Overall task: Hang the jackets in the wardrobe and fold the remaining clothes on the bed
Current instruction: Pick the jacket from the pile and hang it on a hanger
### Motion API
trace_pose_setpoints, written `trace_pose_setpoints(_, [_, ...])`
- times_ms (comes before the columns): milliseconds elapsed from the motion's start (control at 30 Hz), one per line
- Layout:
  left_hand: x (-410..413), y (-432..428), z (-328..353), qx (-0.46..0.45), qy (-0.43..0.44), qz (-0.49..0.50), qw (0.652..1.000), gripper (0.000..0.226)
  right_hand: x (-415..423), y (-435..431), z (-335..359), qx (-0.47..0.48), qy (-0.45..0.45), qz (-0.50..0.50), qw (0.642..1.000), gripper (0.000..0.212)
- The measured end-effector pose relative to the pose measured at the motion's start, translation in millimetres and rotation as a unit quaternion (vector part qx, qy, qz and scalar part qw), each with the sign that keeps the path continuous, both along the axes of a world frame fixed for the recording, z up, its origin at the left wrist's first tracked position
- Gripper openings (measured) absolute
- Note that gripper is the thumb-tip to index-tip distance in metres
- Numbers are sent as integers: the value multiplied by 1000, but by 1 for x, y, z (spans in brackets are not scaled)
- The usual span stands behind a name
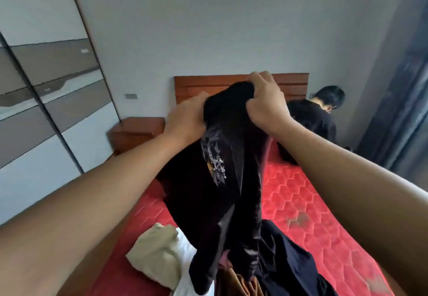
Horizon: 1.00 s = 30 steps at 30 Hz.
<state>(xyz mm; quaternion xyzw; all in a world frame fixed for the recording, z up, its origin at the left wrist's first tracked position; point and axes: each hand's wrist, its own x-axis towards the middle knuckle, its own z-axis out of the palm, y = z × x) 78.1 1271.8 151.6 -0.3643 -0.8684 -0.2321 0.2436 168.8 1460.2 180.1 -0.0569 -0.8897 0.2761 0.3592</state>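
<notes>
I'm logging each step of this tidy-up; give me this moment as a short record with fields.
left hand: grips the black garment's top
right hand: grips the same top, close by
black garment: held up, hanging over the bed, pale print showing
bed: red mattress; beige garment, white cloth and navy garment piled at near end
wardrobe: left side, doors look shut
second person: sitting by the bed's far corner

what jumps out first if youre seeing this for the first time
A black garment with a pale print hangs mid-frame, gripped at its top by the left hand and the right hand. Under it lies a bright red mattress with a heap of clothes at its near end. Another person in a dark top is at the far right, by the wooden headboard.
</notes>
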Motion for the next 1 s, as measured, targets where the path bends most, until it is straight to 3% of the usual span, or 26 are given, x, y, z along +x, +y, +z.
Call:
trace_pose_setpoints(100, [-3,-50,-41,14,-48,71,996,23,-12,-23,3,8,-8,26,1000,42])
trace_pose_setpoints(167, [-3,-82,-63,39,-121,142,982,32,-18,-34,-2,18,-15,34,999,47])
trace_pose_setpoints(300, [1,-121,-82,14,-179,204,962,48,-34,-60,-11,50,-40,62,996,51])
trace_pose_setpoints(400, [12,-148,-96,19,-240,212,947,34,-47,-83,-16,103,-49,94,989,48])
trace_pose_setpoints(500, [19,-190,-96,36,-203,266,942,16,-56,-105,-22,203,-60,105,972,41])
trace_pose_setpoints(767, [19,-323,-3,6,-15,370,929,10,-83,-200,-10,361,-62,85,927,37])
trace_pose_setpoints(900, [29,-409,10,-70,84,383,917,26,-96,-279,8,352,-34,95,931,32])
trace_pose_setpoints(1000, [43,-479,-27,-111,24,398,910,42,-108,-359,22,333,0,120,935,28])
